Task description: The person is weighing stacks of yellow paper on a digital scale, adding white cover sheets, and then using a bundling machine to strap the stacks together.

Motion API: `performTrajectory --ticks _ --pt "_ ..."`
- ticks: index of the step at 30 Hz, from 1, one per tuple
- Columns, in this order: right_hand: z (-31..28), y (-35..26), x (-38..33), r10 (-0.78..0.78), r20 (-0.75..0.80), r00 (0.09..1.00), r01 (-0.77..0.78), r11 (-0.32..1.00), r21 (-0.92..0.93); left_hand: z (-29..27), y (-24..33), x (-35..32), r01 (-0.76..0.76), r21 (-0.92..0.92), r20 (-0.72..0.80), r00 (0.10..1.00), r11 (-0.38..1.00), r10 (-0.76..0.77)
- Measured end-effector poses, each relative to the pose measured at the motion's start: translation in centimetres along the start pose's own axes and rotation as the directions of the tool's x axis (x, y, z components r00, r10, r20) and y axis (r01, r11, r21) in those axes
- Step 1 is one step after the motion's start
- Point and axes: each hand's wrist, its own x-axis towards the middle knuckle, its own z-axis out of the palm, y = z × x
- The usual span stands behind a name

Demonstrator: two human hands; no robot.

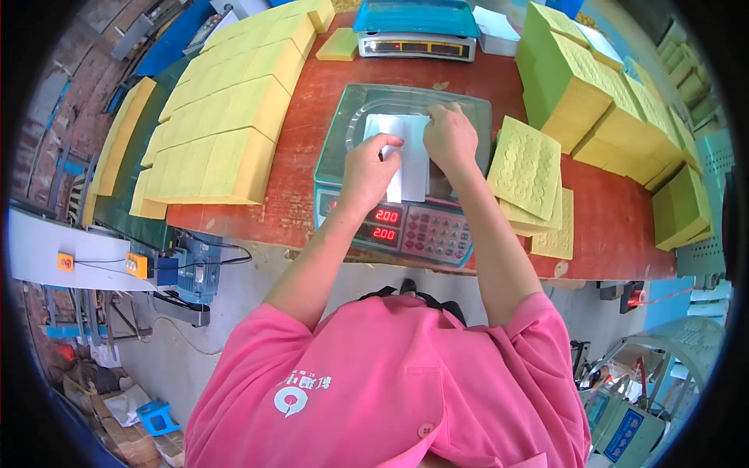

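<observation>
A white sheet of paper [417, 175] lies on the glassy pan of a weighing scale [331, 148], with its left part curled or folded over. My left hand [368, 175] is closed, its thumb and fingers pinching the folded left part. At the paper's far right corner, my right hand [452, 140] has its fingers curled in against the sheet; their tips are partly hidden. Red digits glow on the scale's display [384, 225], beside a keypad [437, 234]. Just right of the scale sits a small stack of yellow paper sheets stamped with round patterns [527, 160].
Blocks of yellow paper [211, 168] stand in rows on the red table's left side, and taller yellow stacks [573, 101] on its right. A second scale with a blue tray [417, 19] is at the back, near white paper [495, 27]. Machinery [195, 269] stands left.
</observation>
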Motion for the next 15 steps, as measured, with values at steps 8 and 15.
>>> performTrajectory --ticks 8,15 --pt "0.0 0.0 -0.6 -0.045 -0.114 0.992 0.059 0.99 0.127 -0.1 0.5 -0.1 0.017 0.009 -0.005 1.0 1.0 -0.017" --pt "-0.9 -0.2 0.3 0.054 0.049 0.997 -0.073 0.801 0.594 -0.1 0.1 0.1 0.014 0.016 0.017 1.0 1.0 -0.014"
